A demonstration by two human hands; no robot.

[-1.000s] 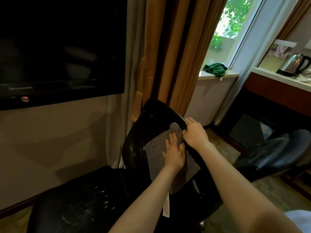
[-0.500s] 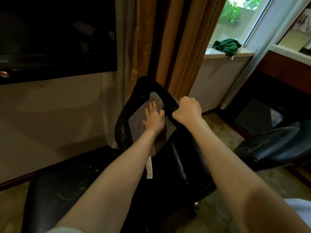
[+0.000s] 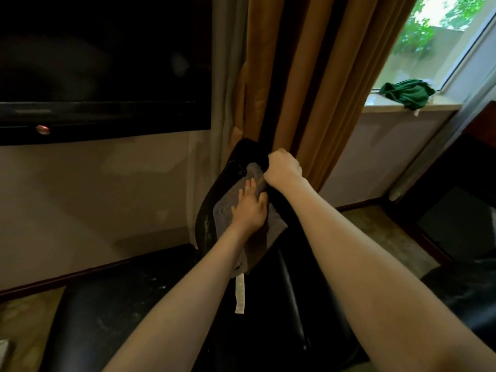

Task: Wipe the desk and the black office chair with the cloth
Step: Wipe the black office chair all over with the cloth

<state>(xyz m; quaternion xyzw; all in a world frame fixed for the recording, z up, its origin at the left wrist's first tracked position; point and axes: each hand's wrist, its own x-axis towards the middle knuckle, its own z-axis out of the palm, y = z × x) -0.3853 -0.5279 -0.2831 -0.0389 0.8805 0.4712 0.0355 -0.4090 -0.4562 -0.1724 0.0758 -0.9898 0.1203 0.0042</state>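
1 unreadable tag (image 3: pixel 239 296) on cloth (image 3: pixel 224 214); rt hand (image 3: pixel 283 167) round chair (image 3: pixel 243 154)

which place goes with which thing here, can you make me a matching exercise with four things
Things:
1. grey cloth
2. green cloth
3. right hand
4. television

Places:
a. on the windowsill
b. gripping the top of the chair back
c. on the wall at the left
d. flat on the chair back, under the left hand

Pairs: 1-d, 2-a, 3-b, 4-c
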